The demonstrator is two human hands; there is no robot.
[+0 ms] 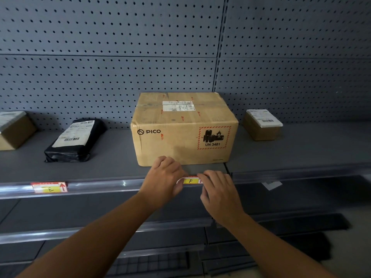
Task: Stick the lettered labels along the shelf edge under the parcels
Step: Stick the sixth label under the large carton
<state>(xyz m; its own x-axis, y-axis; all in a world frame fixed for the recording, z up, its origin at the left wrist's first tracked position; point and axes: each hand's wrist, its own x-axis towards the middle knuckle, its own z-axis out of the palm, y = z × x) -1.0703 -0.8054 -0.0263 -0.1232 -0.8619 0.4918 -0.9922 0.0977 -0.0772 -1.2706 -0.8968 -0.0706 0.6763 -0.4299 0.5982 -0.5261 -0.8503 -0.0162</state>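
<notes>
A yellow label marked F point(190, 180) lies against the clear shelf edge strip point(112, 186), right below the big PICO cardboard box point(183, 128). My left hand point(165, 176) pinches the label's left end, and my right hand point(217, 189) pinches its right end; both hands hide the label's ends. Further left on the same strip sits a label marked E point(49, 187) with a red arrow, under the black plastic parcel point(75, 140).
A small cardboard box point(14, 130) stands at the far left of the shelf and another small box point(262, 124) at the right. Grey pegboard point(120, 57) backs the shelf. Lower shelves point(80, 213) run beneath, with a white scrap point(271, 185) under the right section.
</notes>
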